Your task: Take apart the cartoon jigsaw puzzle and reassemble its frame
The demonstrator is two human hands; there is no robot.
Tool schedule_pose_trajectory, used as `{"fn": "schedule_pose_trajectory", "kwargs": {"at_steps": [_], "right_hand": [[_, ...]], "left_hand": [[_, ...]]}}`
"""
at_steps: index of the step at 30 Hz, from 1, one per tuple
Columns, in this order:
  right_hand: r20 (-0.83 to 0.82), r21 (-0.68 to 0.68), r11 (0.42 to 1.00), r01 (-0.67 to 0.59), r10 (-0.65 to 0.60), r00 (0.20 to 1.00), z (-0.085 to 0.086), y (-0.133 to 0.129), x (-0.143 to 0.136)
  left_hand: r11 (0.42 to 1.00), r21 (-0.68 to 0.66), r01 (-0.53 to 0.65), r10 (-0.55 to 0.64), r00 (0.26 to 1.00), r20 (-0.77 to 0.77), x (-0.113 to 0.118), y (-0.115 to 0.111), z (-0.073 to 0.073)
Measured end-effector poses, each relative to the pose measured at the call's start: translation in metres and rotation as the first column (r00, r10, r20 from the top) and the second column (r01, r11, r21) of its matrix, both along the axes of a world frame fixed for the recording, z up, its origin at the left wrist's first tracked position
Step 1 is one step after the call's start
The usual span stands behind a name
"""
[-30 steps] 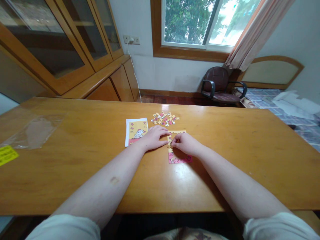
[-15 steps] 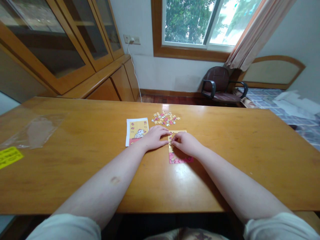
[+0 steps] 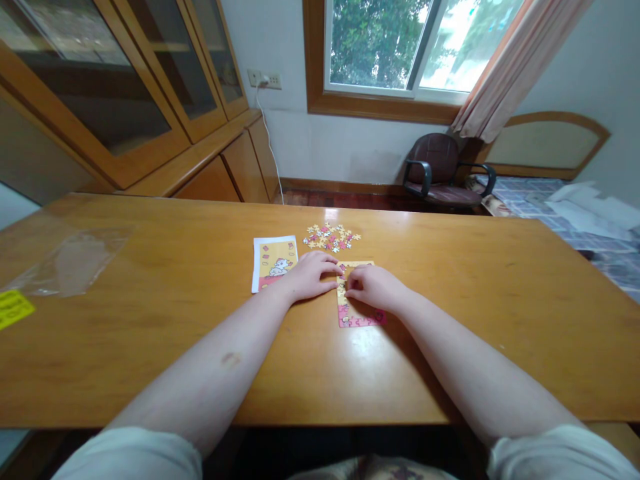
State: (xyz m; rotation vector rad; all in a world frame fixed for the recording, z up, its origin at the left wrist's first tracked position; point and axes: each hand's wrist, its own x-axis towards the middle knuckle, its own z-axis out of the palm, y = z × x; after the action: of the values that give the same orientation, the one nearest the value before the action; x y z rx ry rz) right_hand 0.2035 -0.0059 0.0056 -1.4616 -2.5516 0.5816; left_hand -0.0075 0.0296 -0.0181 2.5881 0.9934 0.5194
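A partly assembled jigsaw puzzle [image 3: 357, 321] lies on the table in front of me. Its yellow and pink border pieces surround a middle where table wood shows. At its left edge rests my left hand [image 3: 315, 275], palm down, fingers apart, the tips beside the border. Over the inside of the frame is my right hand [image 3: 376, 285], fingers curled and pinched close to the left border; whatever is between the tips is hidden. It also covers part of the puzzle's right side. Behind the hands lies a pile of loose jigsaw pieces [image 3: 331, 237].
A printed picture sheet [image 3: 270, 257] lies left of the puzzle, partly under my left forearm. Further left are a clear plastic bag [image 3: 75, 263] and a yellow label [image 3: 15, 309] on the wooden table [image 3: 175, 267]. An office chair [image 3: 435, 170] stands beyond.
My right hand has shifted slightly right and down, uncovering more of the left border. My left hand stays put. The yellow label sits a little further left.
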Motion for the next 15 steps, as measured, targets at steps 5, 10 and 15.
{"fn": "schedule_pose_trajectory", "kwargs": {"at_steps": [5, 10, 15], "right_hand": [[-0.021, -0.001, 1.0, 0.007, -0.007, 1.0, 0.0008, -0.0007, -0.0004], [-0.023, 0.014, 1.0, 0.004, -0.003, 1.0, 0.0003, -0.0009, -0.0007], [-0.031, 0.028, 1.0, 0.013, -0.012, 0.999, -0.0024, 0.0005, -0.0004]], "left_hand": [[1.0, -0.003, 0.0, 0.0, 1.0, 0.016, 0.0004, -0.0008, 0.0011], [0.999, -0.032, 0.024, -0.023, 0.999, 0.022, 0.002, -0.0045, 0.0062], [0.998, -0.047, 0.032, -0.031, 0.999, 0.02, 0.0018, -0.0051, 0.0036]]}}
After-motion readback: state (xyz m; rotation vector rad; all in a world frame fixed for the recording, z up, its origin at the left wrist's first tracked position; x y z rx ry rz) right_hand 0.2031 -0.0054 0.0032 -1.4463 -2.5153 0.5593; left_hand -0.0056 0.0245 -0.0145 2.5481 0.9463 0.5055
